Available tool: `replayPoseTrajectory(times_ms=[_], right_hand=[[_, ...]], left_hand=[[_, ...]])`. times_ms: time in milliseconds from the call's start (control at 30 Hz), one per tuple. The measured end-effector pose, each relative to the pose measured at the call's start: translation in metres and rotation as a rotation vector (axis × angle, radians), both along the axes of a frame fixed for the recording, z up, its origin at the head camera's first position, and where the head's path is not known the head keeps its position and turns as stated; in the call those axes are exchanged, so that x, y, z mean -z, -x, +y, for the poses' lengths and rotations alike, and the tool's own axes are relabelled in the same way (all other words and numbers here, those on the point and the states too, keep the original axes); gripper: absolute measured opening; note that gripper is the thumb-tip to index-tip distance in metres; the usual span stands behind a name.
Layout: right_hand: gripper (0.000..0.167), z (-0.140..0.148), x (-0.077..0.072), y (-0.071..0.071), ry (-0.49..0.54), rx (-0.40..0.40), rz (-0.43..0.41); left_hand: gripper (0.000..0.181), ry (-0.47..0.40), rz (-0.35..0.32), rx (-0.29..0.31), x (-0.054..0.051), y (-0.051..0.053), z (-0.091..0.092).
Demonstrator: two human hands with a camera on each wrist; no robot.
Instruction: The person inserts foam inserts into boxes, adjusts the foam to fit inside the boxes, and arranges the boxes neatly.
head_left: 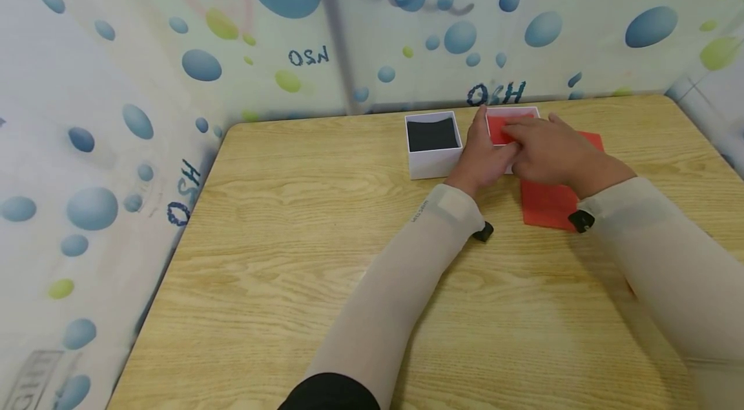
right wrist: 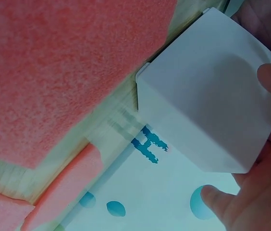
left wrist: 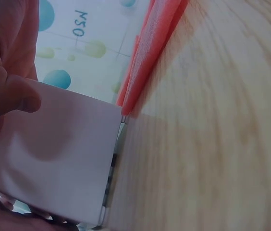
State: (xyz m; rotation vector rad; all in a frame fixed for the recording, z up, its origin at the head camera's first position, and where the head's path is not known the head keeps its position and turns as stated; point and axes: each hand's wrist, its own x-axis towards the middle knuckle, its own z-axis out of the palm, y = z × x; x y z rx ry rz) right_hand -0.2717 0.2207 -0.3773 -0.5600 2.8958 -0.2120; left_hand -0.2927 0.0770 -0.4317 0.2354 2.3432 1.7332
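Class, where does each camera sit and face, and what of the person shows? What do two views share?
Head: worn on the head, facing forward and down at the table; left hand, right hand and both sleeves show.
Left wrist: on that wrist, low, facing across the table at a white box; hand parts show at left.
Right wrist: on that wrist, facing the white box past red material; hand parts show at right.
Shared: both wrist views catch the white box, red material and spotted backdrop.

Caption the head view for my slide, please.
Left hand holds a white box while right hand touches red material inside; a second box holds black material.
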Motion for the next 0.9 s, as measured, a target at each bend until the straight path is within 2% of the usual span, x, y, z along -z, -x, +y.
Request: replayPoseTrajectory(times_ms=[333,600,700,900], right_hand=[[0.063,-0.003,0.001,0.003,-0.029,0.007,-0.023],[0.062,-0.004,0.0,0.002,-0.028,-0.002,-0.021],[0.058,-0.001,0.001,0.003,0.009,-0.013,0.001],[0.066,0.012,-0.007,-0.002,0.155,-0.02,0.022]], left_hand=[[0.098,0.006,0.036,0.007,0.003,0.002,0.0],[0.099,0.018,0.012,-0.005,0.002,0.0,0.001],[0.1,0.02,0.0,-0.013,0.002,0.0,0.001],[0.102,0.026,-0.006,-0.013,0.002,0.0,0.001]])
